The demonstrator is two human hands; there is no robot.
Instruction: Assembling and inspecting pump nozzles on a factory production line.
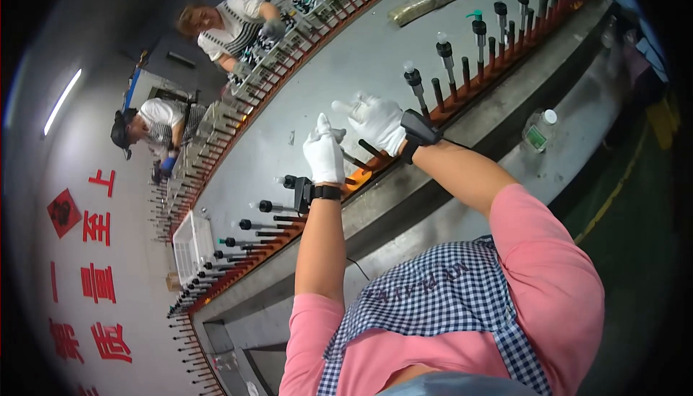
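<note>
My left hand [324, 154], in a white glove, is raised above the near rail of posts. Its index finger points up, the other fingers are bent in, and a small dark grey piece [338, 135] shows at its thumb side. My right hand [377, 123], gloved too, is close beside it, fingers apart and pointing left with nothing visible in them. Below the hands, bare black posts [372, 149] rise from the orange-red rail [359, 179]. To the right stands a pump head [413, 78] with a black collar and clear cap; to the left another pump head [268, 207] sits on its post.
A green-topped pump head [478, 26] stands farther along the rail. Across the grey table [289, 107] lie a wrapped bundle [433, 2] and a white basket [193, 244]. Two co-workers [227, 31] work at the far rail. A clear bottle [538, 132] with a white cap stands at right.
</note>
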